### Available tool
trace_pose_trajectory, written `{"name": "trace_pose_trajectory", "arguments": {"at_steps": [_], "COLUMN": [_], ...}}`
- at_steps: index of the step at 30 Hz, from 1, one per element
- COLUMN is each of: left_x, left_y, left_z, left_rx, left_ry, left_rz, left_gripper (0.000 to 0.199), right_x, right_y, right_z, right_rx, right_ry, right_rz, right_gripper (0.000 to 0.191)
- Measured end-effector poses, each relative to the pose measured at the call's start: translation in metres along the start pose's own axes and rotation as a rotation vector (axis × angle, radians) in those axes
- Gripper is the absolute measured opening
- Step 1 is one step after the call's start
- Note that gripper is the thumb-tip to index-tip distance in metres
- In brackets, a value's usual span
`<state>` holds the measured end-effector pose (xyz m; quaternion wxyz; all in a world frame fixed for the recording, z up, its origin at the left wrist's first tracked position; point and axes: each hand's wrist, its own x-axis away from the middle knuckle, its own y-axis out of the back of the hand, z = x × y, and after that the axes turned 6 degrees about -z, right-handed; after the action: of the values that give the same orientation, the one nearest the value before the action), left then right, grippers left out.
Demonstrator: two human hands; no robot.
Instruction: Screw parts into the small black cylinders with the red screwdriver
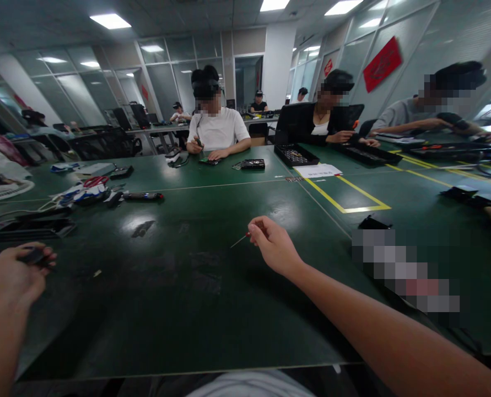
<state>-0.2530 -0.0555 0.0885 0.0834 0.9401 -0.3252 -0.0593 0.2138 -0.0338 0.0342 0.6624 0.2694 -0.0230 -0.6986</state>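
Note:
My right hand (272, 242) is over the middle of the green table (154, 325). Its fingers are closed around a thin screwdriver (240, 241), whose metal shaft points left and down and whose handle is mostly covered by my fingers. At the left edge, my left hand (11, 273) is curled around a small black object (31, 255); its kind is hard to make out. Just beyond that hand lie dark, flat black parts (30, 226) with cables.
Beyond my left hand lie a black pen-like tool (143, 196) and red-handled scissors (95, 182) on a clutter of small items. A pixelated object (402, 270) lies right of my forearm. Across the table, several people work beside black trays (297, 155). Yellow tape (365, 210) marks the tabletop.

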Motion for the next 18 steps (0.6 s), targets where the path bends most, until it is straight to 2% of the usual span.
{"name": "trace_pose_trajectory", "arguments": {"at_steps": [2, 6, 10, 14, 18], "left_x": [0.008, 0.04, 0.077, 0.115, 0.15], "left_y": [-0.02, -0.071, -0.123, -0.169, -0.201], "left_z": [-0.007, -0.028, -0.04, -0.037, -0.017], "left_rx": [0.155, 0.299, 0.346, 0.366, 0.356], "left_ry": [0.115, 0.099, 0.069, 0.067, 0.059], "left_rz": [-0.015, 0.195, 0.478, 0.685, 0.86], "left_gripper": [0.011, 0.013, 0.014, 0.008, 0.013], "right_x": [0.0, 0.001, 0.002, 0.002, 0.001], "right_y": [0.0, 0.001, 0.003, 0.003, 0.002], "right_z": [-0.001, 0.0, 0.003, 0.003, 0.0], "right_rx": [0.001, 0.008, 0.022, 0.007, -0.02], "right_ry": [-0.001, 0.01, 0.012, 0.022, 0.037], "right_rz": [0.002, 0.006, 0.01, 0.005, -0.014], "right_gripper": [0.021, 0.021, 0.02, 0.02, 0.019]}}
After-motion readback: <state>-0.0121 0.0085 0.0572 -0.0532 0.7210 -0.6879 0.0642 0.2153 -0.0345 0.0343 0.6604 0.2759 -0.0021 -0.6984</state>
